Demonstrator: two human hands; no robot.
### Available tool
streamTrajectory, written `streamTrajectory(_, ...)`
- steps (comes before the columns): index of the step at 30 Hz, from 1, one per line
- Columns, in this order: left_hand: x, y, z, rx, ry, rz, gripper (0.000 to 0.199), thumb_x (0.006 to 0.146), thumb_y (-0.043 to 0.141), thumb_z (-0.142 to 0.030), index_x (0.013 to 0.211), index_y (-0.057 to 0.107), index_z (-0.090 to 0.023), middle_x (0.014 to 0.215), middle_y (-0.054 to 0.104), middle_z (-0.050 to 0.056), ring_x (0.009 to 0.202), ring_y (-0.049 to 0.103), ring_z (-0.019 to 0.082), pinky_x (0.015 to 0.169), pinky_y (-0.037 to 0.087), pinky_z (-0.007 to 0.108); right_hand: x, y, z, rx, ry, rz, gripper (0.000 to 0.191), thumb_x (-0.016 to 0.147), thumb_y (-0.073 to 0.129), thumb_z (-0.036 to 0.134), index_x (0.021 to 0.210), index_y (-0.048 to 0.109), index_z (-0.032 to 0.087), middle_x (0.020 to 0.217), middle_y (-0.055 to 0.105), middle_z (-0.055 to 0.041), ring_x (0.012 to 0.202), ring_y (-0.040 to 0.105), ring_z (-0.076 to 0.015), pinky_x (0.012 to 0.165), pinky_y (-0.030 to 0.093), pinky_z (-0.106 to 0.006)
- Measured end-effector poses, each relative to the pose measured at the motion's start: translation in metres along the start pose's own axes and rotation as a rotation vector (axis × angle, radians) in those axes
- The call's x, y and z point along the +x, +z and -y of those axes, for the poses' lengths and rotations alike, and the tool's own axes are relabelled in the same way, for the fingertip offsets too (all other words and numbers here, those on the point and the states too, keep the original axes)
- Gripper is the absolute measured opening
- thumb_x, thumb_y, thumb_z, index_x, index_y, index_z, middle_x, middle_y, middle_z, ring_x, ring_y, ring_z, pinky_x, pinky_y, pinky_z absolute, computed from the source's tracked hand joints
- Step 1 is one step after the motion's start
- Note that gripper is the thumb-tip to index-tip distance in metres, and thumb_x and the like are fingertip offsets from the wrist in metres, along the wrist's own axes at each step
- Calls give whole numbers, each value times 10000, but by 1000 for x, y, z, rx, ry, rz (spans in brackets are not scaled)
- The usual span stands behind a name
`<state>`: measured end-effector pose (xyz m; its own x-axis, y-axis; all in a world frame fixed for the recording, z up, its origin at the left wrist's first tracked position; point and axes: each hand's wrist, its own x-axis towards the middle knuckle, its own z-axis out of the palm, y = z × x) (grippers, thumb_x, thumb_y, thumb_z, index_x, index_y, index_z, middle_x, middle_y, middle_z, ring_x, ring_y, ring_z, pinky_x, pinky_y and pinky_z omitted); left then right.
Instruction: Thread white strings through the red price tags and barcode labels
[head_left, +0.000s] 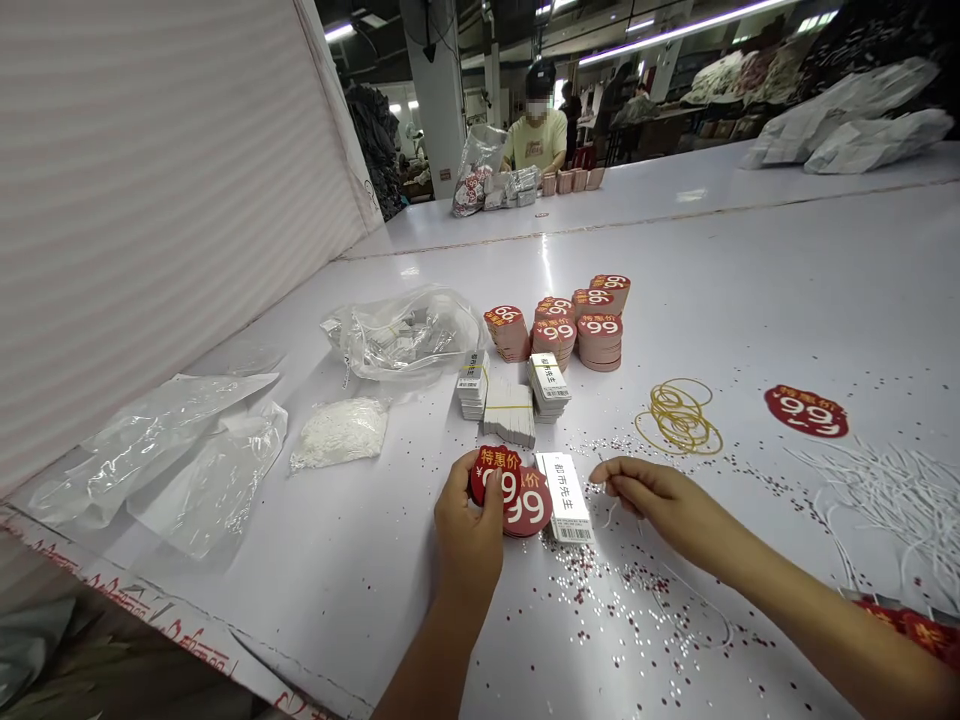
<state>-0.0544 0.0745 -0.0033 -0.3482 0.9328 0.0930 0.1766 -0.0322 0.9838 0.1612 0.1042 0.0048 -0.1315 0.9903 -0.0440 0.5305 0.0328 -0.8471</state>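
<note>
My left hand (471, 515) grips a red scalloped price tag (491, 462) marked 99, its thumb across the front. Just under and right of it lies a small stack of matching red tags (534, 512), partly covered. Beside these is a stack of white hang tags (564, 490) with black print and a barcode. To its right, my right hand (634, 487) is closed in a pinch on a thin white string (611, 515) that trails below the fingers. Part of the string is hard to make out against the table.
Stacked red tags (600, 350) and banded white tags (510, 415) stand ahead. Left are a clear bag (409, 335) and a packet of white bits (341, 432). Right are rubber bands (679, 418), a red tag (806, 411) and white strings (900, 500). A person (536, 140) works beyond.
</note>
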Motion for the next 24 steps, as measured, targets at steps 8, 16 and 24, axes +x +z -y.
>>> streamTrajectory(8, -1, -2, -4, -41, 22, 18, 224, 942, 599, -376, 1050, 670, -192, 958, 747, 62, 849, 695, 199, 758, 585, 330, 22, 26, -20, -52, 118, 181, 371, 983, 601, 474, 746, 546, 195, 633, 497, 72, 513, 460, -98, 512, 392, -235)
streamTrajectory(16, -3, -4, -12, -108, 2, 22, 216, 931, 608, -386, 1000, 662, -188, 874, 728, 41, 791, 668, 184, 733, 572, 316, 21, 10, -13, -47, 109, 192, 469, 942, 609, 525, 626, 444, 220, 567, 374, 80, 502, 362, -109, 503, 302, -249)
streamTrajectory(24, -43, 9, -27, -519, -285, 409, 379, 806, 779, -435, 1025, 668, -148, 934, 742, 89, 835, 688, 192, 800, 556, 335, -54, -11, 25, 116, -16, 240, 469, 931, 475, 693, 781, 611, 270, 751, 593, -14, 715, 566, -215, 635, 505, -322)
